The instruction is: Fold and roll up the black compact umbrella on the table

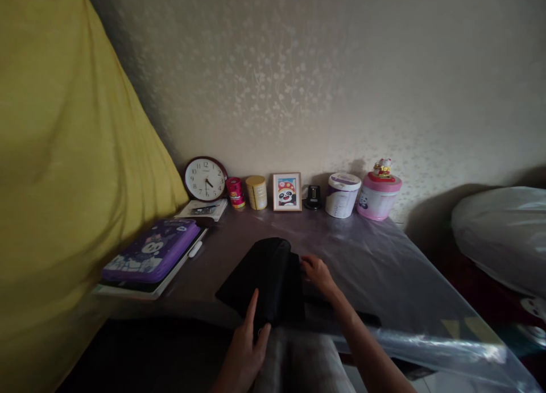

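A black item of soft, smooth material (267, 271), bulging in the middle and folded over, lies at the front of the table; its exact kind is unclear. My left hand (247, 347) is at its near end, index finger stretched along the surface and thumb at the lower edge; the other fingers are hidden. On the opposite side, my right hand (316, 272) has its fingers closed at the right edge of a black flap. A flat, long black piece (350, 314) runs beneath my right forearm, and I cannot tell if it is attached.
Clear plastic covers the table (409, 279). On the left, a purple panda case (153, 251) lies over books. Along the wall stand a clock (206, 178), two cans (256, 193), a framed panda picture (287, 192) and two tubs (342, 195). A yellow curtain (77, 154) hangs left.
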{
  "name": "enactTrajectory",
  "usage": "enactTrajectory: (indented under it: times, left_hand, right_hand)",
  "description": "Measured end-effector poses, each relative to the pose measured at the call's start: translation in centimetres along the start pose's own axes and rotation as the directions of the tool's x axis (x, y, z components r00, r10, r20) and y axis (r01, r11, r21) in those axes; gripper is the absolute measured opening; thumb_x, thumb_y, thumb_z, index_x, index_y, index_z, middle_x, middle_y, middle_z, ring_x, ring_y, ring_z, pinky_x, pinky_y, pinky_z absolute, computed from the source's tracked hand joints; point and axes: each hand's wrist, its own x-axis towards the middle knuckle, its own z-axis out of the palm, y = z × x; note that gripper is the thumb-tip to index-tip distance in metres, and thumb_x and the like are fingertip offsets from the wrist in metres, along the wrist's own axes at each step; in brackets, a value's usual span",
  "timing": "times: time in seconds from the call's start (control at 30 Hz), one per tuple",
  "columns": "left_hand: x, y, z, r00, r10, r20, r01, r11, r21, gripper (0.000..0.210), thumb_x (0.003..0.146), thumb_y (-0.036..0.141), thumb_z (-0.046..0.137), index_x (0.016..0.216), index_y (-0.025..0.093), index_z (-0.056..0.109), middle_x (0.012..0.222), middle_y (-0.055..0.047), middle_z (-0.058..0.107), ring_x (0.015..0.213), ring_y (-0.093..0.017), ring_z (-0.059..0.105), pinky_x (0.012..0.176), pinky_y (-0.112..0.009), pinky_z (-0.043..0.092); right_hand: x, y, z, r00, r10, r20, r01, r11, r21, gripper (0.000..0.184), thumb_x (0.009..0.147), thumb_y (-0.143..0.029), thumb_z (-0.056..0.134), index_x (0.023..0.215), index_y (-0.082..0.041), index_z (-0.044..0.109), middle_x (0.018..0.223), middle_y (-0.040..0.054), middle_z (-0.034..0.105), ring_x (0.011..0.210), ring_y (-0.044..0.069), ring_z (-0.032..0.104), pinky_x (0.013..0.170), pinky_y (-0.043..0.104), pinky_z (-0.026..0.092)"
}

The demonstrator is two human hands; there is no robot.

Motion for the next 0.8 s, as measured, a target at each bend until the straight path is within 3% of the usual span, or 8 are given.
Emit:
enactTrajectory:
  times: [0.17, 0.3, 0.53, 0.6, 0.67, 0.73, 0.8]
  left_hand:
    - [0.1, -0.2, 0.1, 1.000, 0.013, 0.010, -0.013, 1.000, -0.001, 0.070, 0.088, 0.042, 0.043, 0.147, 0.021, 0.011, 0.134, -0.013, 0.052, 0.107, -0.022, 0.061, 0.092, -0.035, 0.047]
    - [0.2, -0.4, 0.0, 0.999, 0.047, 0.015, -0.047, 0.999, 0.010, 0.069, 0.089, 0.037, 0.042, 0.147, 0.017, 0.010, 0.140, -0.014, 0.045, 0.123, -0.022, 0.049, 0.103, -0.037, 0.036]
    - [0.2, -0.8, 0.2, 0.995, 0.092, -0.030, -0.093, 0.995, -0.034, 0.067, 0.088, 0.043, 0.042, 0.146, 0.020, 0.016, 0.146, -0.010, 0.036, 0.132, -0.021, 0.038, 0.107, -0.035, 0.032]
    - [0.0, -0.2, 0.0, 0.998, 0.054, -0.041, -0.056, 0.997, -0.049, 0.068, 0.088, 0.047, 0.041, 0.146, 0.023, 0.016, 0.138, -0.011, 0.047, 0.116, -0.022, 0.054, 0.094, -0.035, 0.045]
    - [-0.3, 0.7, -0.2, 0.999, -0.043, -0.008, 0.042, 0.994, -0.104, 0.071, 0.088, 0.053, 0.040, 0.146, 0.027, 0.009, 0.104, -0.006, 0.066, 0.072, -0.018, 0.067, 0.062, -0.030, 0.053]
    - [-0.5, 1.5, -0.6, 0.996, -0.085, 0.035, 0.090, 0.980, -0.180, 0.077, 0.086, 0.057, 0.041, 0.146, 0.028, 0.003, 0.063, 0.006, 0.059, 0.042, -0.012, 0.054, 0.041, -0.023, 0.044]
    - [-0.5, 2.0, -0.8, 0.995, -0.093, 0.041, 0.099, 0.973, -0.207, 0.080, 0.085, 0.058, 0.042, 0.146, 0.027, 0.002, 0.054, 0.009, 0.052, 0.038, -0.011, 0.050, 0.038, -0.022, 0.041]
  right_hand:
    - [0.0, -0.7, 0.6, 0.997, 0.059, 0.057, -0.064, 0.993, 0.101, 0.027, 0.083, -0.021, 0.047, 0.099, -0.015, 0.067, 0.077, 0.0041, 0.070, 0.066, 0.015, 0.067, 0.047, 0.020, 0.050]
    - [0.1, -0.9, 1.2, 0.997, 0.069, 0.044, -0.074, 0.991, 0.114, 0.027, 0.083, -0.026, 0.049, 0.101, -0.016, 0.066, 0.072, 0.0024, 0.069, 0.057, 0.014, 0.064, 0.042, 0.019, 0.047]
    - [0.5, -1.5, 3.0, 0.996, -0.003, -0.087, 0.008, 0.999, 0.053, 0.015, 0.080, -0.025, 0.054, 0.080, -0.018, 0.068, 0.069, 0.0057, 0.069, 0.073, 0.020, 0.067, 0.059, 0.024, 0.046]
    - [0.5, -1.7, 2.8, 0.994, -0.019, -0.107, 0.024, 0.998, 0.052, 0.016, 0.079, -0.024, 0.053, 0.078, -0.018, 0.068, 0.071, 0.0064, 0.069, 0.074, 0.021, 0.066, 0.062, 0.026, 0.046]
    - [0.5, -2.0, 2.0, 0.992, -0.031, -0.120, 0.039, 0.997, 0.064, 0.018, 0.080, -0.026, 0.052, 0.081, -0.017, 0.068, 0.073, 0.0067, 0.070, 0.075, 0.021, 0.066, 0.064, 0.027, 0.046]
    - [0.6, -2.4, 1.0, 0.991, -0.048, -0.123, 0.059, 0.994, 0.089, 0.023, 0.081, -0.030, 0.051, 0.085, -0.016, 0.069, 0.075, 0.0065, 0.070, 0.075, 0.021, 0.065, 0.065, 0.028, 0.047]
    - [0.7, -3.0, 0.1, 0.991, -0.064, -0.119, 0.079, 0.989, 0.122, 0.027, 0.081, -0.033, 0.051, 0.090, -0.014, 0.068, 0.078, 0.0063, 0.070, 0.076, 0.021, 0.065, 0.065, 0.027, 0.047]
